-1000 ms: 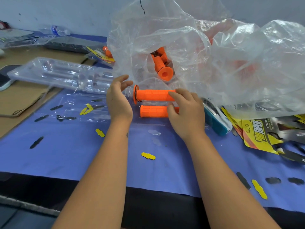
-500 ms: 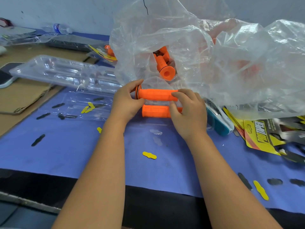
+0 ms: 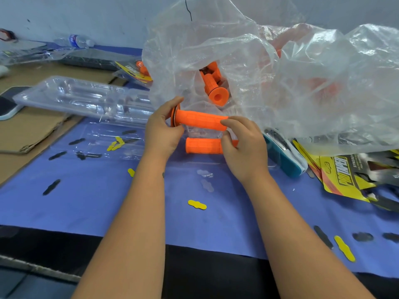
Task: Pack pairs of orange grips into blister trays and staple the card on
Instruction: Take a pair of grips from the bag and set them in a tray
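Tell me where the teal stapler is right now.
In the head view the teal stapler lies on the blue table cover, just right of the right hand, partly under the clear plastic bag and left of the yellow cards.

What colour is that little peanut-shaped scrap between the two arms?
Yellow. The scrap lies on the blue mat, clearest in the head view.

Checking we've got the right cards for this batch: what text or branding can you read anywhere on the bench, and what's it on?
"PROTAPER": on the yellow card at right, under the bag.
"SYNERGY", probably, beside it on that card; the small lines below it are too blurred to read.
Packed card at the back: print unreadable.
Bottle label: too small to read.
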Available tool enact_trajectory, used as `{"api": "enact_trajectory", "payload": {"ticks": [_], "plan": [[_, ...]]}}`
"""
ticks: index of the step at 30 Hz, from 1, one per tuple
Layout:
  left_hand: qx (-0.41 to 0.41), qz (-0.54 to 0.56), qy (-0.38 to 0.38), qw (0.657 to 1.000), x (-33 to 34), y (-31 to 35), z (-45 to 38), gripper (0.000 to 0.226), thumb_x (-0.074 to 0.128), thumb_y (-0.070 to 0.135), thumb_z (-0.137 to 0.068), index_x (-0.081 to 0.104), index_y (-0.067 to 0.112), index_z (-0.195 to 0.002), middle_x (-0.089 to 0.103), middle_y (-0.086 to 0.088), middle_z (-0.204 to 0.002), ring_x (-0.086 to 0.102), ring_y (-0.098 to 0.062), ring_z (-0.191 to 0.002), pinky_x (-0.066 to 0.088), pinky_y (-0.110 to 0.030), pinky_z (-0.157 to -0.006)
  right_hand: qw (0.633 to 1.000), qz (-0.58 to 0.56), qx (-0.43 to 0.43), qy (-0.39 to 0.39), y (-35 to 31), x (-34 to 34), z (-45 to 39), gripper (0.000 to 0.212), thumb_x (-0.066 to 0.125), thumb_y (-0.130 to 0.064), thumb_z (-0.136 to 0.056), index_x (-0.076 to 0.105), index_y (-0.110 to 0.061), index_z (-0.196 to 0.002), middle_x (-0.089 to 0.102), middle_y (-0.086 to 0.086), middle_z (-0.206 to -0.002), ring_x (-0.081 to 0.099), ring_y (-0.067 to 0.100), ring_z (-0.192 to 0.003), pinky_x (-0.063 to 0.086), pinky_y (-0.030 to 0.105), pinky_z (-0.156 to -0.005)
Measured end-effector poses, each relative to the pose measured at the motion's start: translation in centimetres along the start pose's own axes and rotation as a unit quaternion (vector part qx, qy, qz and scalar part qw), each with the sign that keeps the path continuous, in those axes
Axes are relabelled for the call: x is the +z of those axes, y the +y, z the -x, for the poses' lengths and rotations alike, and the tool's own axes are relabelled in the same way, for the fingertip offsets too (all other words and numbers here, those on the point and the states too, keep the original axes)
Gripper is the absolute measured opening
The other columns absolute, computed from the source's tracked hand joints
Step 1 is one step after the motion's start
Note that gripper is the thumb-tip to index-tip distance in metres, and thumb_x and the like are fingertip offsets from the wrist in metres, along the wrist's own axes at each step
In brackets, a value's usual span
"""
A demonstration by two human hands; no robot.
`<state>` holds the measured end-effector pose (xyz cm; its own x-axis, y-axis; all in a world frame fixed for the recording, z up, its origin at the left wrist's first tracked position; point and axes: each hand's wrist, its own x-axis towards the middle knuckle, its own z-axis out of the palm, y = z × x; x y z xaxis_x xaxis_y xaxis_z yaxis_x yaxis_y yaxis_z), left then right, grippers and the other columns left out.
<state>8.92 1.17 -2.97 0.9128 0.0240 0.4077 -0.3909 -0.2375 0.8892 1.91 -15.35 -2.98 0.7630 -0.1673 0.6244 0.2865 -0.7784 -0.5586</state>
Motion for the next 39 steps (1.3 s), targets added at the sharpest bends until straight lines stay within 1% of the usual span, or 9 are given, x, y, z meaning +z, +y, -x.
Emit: {"api": "enact_trajectory", "payload": {"ticks": [6,11,15,19,25,30,32,36,39], "plan": [[-0.008,-0.058,0.027,0.998,0.5,0.1,0.5,0.076,0.051,-0.013,-0.073,0.055,0.031,-0.135,0.061,0.009,-0.128,0.055,-0.002,-0.113,0.038,0.001,-0.081,1.0,0.011,0.0,-0.001,0.2,0.0,0.0,0.034,0.05,-0.011,-0.083,0.071,-0.006,-0.11,0.066,0.005,-0.113,0.057,0.028,-0.104,0.045,0.035,-0.091],[-0.01,-0.053,-0.052,0.997,0.3,0.2,0.4,0.064,0.055,0.007,-0.064,0.063,0.04,-0.118,0.065,0.014,-0.11,0.06,-0.006,-0.092,0.049,-0.014,-0.081,0.999,-0.001,0.026,0.032,0.3,-0.2,-0.2,0.03,0.053,-0.007,-0.082,0.071,-0.006,-0.106,0.065,0.007,-0.109,0.056,0.026,-0.101,0.04,0.026,-0.086],[-0.046,-0.08,-0.068,0.993,0.5,0.2,0.2,0.061,0.047,0.021,-0.06,0.065,0.038,-0.116,0.066,0.008,-0.118,0.061,-0.012,-0.104,0.047,-0.034,-0.099,1.0,0.011,0.025,0.015,0.4,-0.3,-0.1,0.029,0.055,-0.006,-0.083,0.071,-0.006,-0.107,0.065,0.006,-0.114,0.055,0.026,-0.106,0.039,0.026,-0.09],[-0.037,0.04,-0.027,0.998,0.6,0.8,-0.1,0.041,0.041,0.025,-0.079,0.069,0.02,-0.109,0.062,-0.004,-0.126,0.053,-0.013,-0.121,0.04,-0.023,-0.103,0.999,0.026,0.019,0.037,0.2,-0.4,-0.1,0.03,0.056,-0.006,-0.082,0.071,-0.005,-0.108,0.066,0.007,-0.113,0.057,0.029,-0.104,0.044,0.035,-0.088],[-0.156,0.213,0.087,0.961,-0.6,0.9,-0.7,0.033,0.038,0.026,-0.098,0.071,0.027,-0.094,0.072,0.009,-0.102,0.061,-0.001,-0.093,0.039,-0.024,-0.081,0.996,0.049,-0.007,0.076,-0.1,-0.6,-0.1,0.035,0.056,-0.005,-0.08,0.07,-0.005,-0.112,0.065,0.011,-0.111,0.058,0.032,-0.098,0.045,0.038,-0.083],[-0.105,0.088,0.004,0.99,0.0,0.4,-0.7,0.027,0.056,-0.001,-0.086,0.071,0.019,-0.097,0.07,0.007,-0.093,0.063,0.005,-0.084,0.044,-0.008,-0.077,0.997,0.057,-0.01,0.055,0.0,-0.4,0.0,0.034,0.055,-0.008,-0.081,0.071,-0.007,-0.111,0.065,0.01,-0.11,0.057,0.03,-0.098,0.045,0.038,-0.083],[-0.087,0.045,-0.036,0.994,0.1,0.3,-0.5,0.038,0.054,-0.011,-0.081,0.07,0.017,-0.101,0.069,0.002,-0.104,0.062,-0.003,-0.096,0.047,-0.015,-0.088,0.997,0.057,-0.004,0.048,0.1,-0.5,-0.1,0.034,0.054,-0.01,-0.081,0.071,-0.007,-0.11,0.065,0.009,-0.11,0.056,0.03,-0.098,0.045,0.037,-0.082],[0.024,-0.131,-0.112,0.985,-0.3,0.2,-0.3,0.056,0.052,-0.019,-0.072,0.065,0.006,-0.121,0.055,-0.005,-0.127,0.047,-0.007,-0.116,0.029,0.002,-0.093,0.998,0.054,0.003,0.041,0.1,-0.5,-0.1,0.033,0.053,-0.011,-0.082,0.071,-0.007,-0.108,0.065,0.008,-0.109,0.056,0.029,-0.098,0.046,0.039,-0.082],[0.035,-0.206,-0.112,0.971,0.0,0.3,-0.4,0.06,0.051,-0.015,-0.072,0.061,0.007,-0.127,0.052,-0.01,-0.133,0.047,-0.021,-0.125,0.034,-0.02,-0.106,0.998,0.059,0.006,0.038,0.0,-0.5,-0.1,0.033,0.052,-0.012,-0.082,0.071,-0.008,-0.109,0.065,0.008,-0.108,0.056,0.029,-0.097,0.047,0.039,-0.082]]}}
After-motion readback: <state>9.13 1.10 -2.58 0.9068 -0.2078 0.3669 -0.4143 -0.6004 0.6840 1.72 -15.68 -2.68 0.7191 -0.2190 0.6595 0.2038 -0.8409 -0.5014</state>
